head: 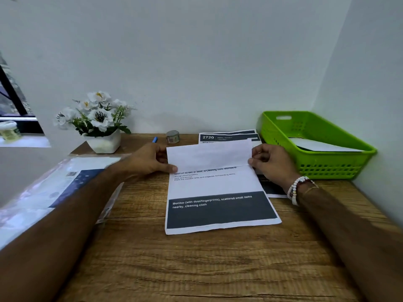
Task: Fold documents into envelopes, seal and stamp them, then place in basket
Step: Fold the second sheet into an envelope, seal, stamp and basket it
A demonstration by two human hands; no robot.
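A printed document (216, 186) lies on the wooden desk (196, 262), its top third folded down toward me with the blank back showing. My left hand (148, 162) pinches the left end of the folded flap, thumb at the flap's lower corner. My right hand (270, 162) pinches the right end in the same way. A green plastic basket (335, 164) stands at the back right with a white envelope (320, 146) lying inside. More printed sheets (226, 136) lie behind the document, partly hidden by it.
A white pot of artificial flowers (102, 140) stands at the back left. A small roll of tape (173, 136) and a blue pen (154, 139) lie by the wall. A clear plastic pack of papers (65, 182) lies at the left. Walls close in behind and to the right.
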